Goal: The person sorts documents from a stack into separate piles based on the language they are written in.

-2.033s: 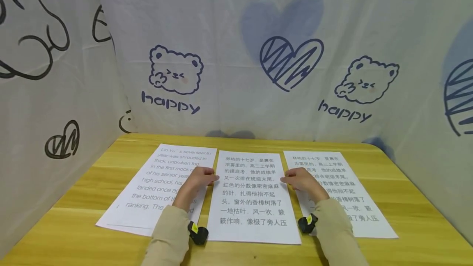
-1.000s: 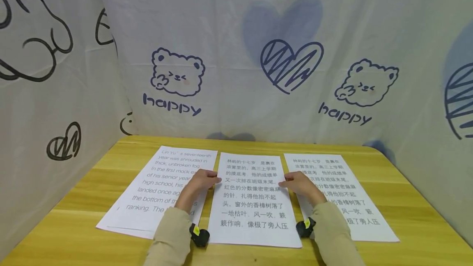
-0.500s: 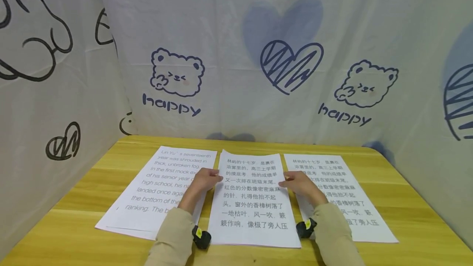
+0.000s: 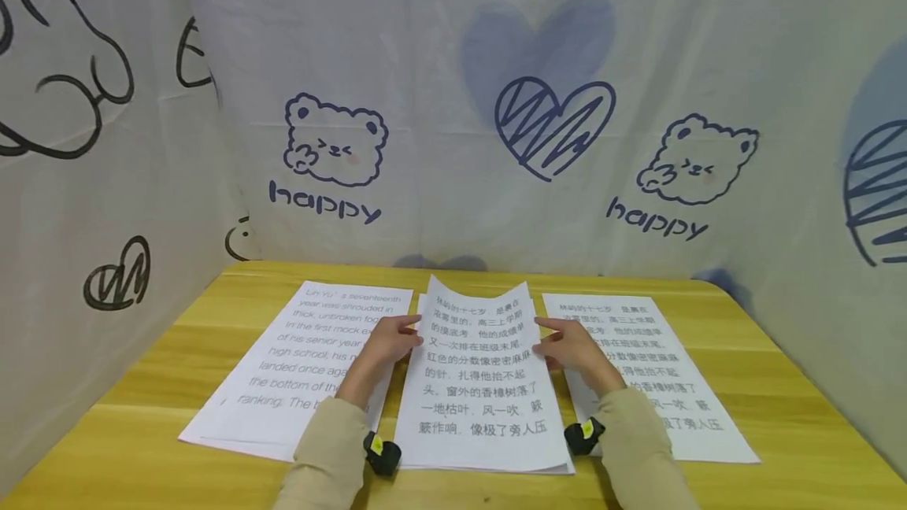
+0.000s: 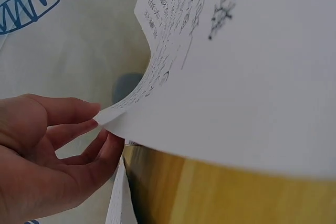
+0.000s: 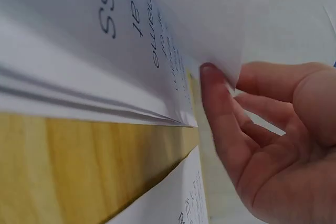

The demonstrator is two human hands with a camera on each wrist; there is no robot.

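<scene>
In the head view my left hand (image 4: 386, 341) pinches the left edge of the top printed paper sheet (image 4: 476, 386) in the middle pile, and my right hand (image 4: 572, 346) pinches its right edge. The far end of this sheet is raised and bowed, with both far corners up. Its Chinese print faces me. The left wrist view shows my left hand (image 5: 68, 153) with thumb and fingers on the curved edge. In the right wrist view my right hand (image 6: 262, 114) grips a raised edge; below it lies a sheet with English print (image 6: 121, 40).
To the left lies a sheet with English print (image 4: 283, 384), partly behind my left arm. A sheet with Chinese print (image 4: 697, 408) lies to the right. All rest on a yellow wooden table (image 4: 120, 439). A printed white cloth (image 4: 439, 140) stands behind the table.
The middle top sheet lay flat; its far left corner rose first, then the whole far end bowed upward. My hands stay at its side edges, their fingers now pinching it.
</scene>
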